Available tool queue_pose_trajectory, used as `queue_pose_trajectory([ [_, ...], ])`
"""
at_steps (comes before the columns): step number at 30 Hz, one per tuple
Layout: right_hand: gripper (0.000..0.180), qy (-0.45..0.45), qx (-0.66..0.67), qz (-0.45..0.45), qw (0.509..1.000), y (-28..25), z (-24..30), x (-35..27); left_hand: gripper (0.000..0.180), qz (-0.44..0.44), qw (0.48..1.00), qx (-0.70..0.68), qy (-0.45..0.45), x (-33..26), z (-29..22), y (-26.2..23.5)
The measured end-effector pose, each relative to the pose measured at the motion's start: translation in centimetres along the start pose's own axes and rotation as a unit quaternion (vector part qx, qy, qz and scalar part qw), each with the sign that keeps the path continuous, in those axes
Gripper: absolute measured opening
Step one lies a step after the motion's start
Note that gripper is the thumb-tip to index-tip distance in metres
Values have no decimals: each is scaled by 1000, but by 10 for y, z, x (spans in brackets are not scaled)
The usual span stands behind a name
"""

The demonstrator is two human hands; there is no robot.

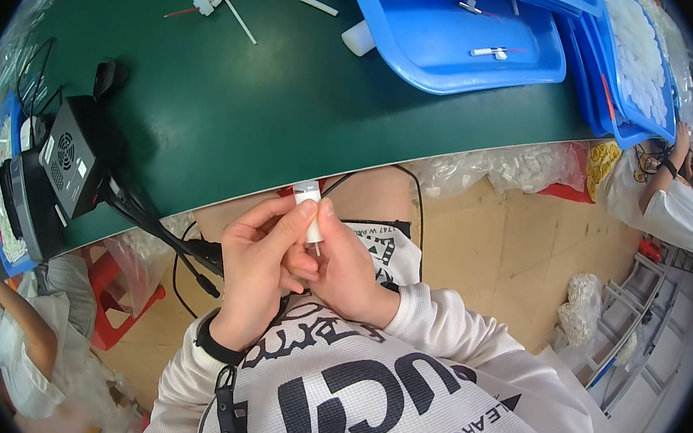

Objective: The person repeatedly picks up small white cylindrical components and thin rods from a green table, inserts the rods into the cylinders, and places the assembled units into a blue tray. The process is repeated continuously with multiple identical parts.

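Note:
Just off the table's near edge, my two hands meet around a small white plastic cylinder (pixel 310 220) with a thin pin at its lower end. My left hand (pixel 260 246) pinches the cylinder between thumb and fingers. From the other side, my right hand (pixel 347 270) presses thumb and fingers against it; its lower fingers are partly hidden. On the green table (pixel 233 99) lie white stick-like parts with red wires (pixel 208 2) and a loose white rod (pixel 319 5). A blue tray (pixel 426 58) holds a few similar white pieces (pixel 490 53).
At the left stands a black box with a fan grille (pixel 76 156), its cables (pixel 148 228) hanging over the edge. Stacked blue trays (pixel 612 99) hold many white pieces at right. Co-workers (pixel 27 337) sit at both sides. A red stool (pixel 120 304) and plastic bags (pixel 524 168) are below.

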State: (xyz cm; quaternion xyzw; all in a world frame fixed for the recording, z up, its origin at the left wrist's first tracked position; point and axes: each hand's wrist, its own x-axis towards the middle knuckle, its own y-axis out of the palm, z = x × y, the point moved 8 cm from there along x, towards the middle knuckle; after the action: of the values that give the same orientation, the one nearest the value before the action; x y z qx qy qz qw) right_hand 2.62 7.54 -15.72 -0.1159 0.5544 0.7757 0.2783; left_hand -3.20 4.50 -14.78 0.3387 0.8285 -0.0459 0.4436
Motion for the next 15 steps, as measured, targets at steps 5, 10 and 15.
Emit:
queue_pose_trajectory([
  [5, 53, -19, -78, -15, 997, -3, 5, 3, 31, 4, 1000, -5, 4, 3, 0, -1],
  [10, 50, -38, -99, -39, 994, -1, 7, 1, 31, -9, 1000, -4, 6, 4, 1, -3],
  [15, 49, -55, -68, -50, 995, -2, -1, 2, 28, -28, 999, 21, 15, 1, -2, -6],
])
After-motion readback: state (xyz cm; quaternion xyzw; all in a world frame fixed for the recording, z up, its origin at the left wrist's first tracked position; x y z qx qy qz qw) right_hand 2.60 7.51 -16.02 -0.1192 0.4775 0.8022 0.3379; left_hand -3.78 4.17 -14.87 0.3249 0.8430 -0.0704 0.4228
